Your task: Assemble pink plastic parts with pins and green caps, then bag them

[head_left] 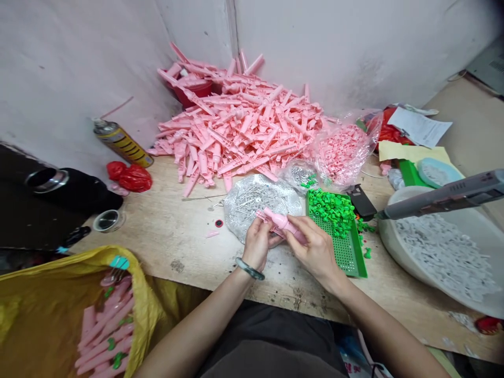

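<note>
Both my hands are over the wooden workbench (177, 247), holding a pink moulded plastic part (284, 222) between them. My left hand (258, 244) pinches its thin flat end, and my right hand (315, 249) wraps around its thicker end. Part of the piece is hidden by my fingers. Just behind my hands lies a clear bag of small silver-grey pieces (260, 202). To the right of my right hand stands a green perforated tray (344, 252) heaped with small green plastic parts.
A large heap of pink plastic parts (236, 123) fills the back corner against the white wall. A grey tool (441, 198) hangs over a white bowl of grey pieces (441, 252). A yellow sack of pink parts (106, 325) sits lower left. A spray can (122, 143) and a red bag (134, 177) stand back left.
</note>
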{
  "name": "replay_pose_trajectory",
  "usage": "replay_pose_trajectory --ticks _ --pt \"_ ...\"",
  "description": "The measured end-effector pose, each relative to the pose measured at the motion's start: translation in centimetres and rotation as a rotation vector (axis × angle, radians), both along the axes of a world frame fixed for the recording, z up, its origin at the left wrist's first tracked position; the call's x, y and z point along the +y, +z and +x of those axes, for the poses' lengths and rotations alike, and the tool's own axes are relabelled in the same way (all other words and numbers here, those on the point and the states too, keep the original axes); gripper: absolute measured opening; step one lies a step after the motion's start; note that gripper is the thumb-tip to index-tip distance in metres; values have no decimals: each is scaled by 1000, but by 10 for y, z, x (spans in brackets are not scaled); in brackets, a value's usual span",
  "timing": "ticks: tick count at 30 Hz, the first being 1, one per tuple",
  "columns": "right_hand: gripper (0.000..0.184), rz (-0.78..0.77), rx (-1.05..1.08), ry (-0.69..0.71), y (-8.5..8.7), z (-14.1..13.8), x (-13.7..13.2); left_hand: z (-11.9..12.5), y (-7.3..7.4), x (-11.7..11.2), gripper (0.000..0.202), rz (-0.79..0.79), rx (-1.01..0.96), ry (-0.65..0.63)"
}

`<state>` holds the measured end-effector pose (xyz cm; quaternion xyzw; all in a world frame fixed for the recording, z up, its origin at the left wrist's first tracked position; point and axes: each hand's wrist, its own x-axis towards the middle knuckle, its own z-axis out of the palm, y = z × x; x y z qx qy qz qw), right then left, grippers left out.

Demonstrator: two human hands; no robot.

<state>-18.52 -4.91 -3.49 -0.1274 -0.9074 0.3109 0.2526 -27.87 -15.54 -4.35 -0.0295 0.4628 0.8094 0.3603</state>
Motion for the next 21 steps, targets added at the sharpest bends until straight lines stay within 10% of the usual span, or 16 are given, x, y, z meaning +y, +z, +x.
replay_pose_trajectory --ticks 21 --pt "33 231 37 32 -22 -4 -13 4 -2 6 43 -55 -86 38"
